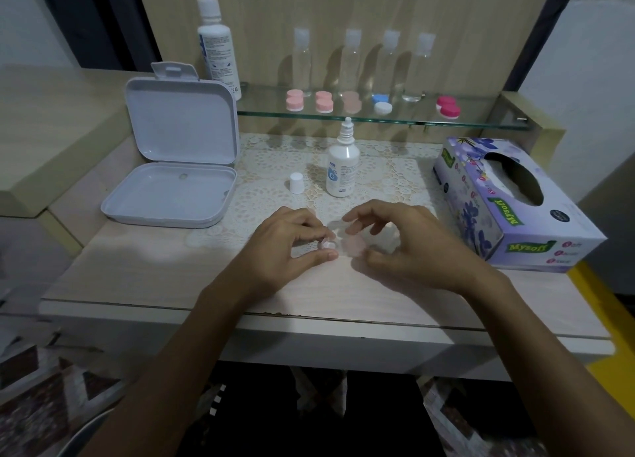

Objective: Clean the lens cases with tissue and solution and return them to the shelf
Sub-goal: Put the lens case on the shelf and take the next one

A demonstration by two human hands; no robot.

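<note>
Open white plastic hinged box [171, 168] on pale wood-grain table [144, 267], left hand [292, 247] grip pinching small round lens case [328, 244] over lace mat [388, 175], right hand [409, 247] grip curled on blurred translucent piece, what it is unclear, glossy floral tissue box [508, 209].

A single wide-angle view comes from the person's head, looking forward and steeply down over the counter [144, 267]. The camera sits close: both forearms enter from the bottom edge and reach up to mid-frame, where the hands meet just in front of the small solution bottle [342, 162]. That bottle stands near the centre of the picture. Behind it, toward the top, the glass shelf [481, 121] and the wooden back panel face the lens almost square on. Left of the bottle lies an open white box [171, 168]; right of it, a tissue box [508, 202]. Straight lines bow near the edges. The floor shows below the counter's front edge.
</note>
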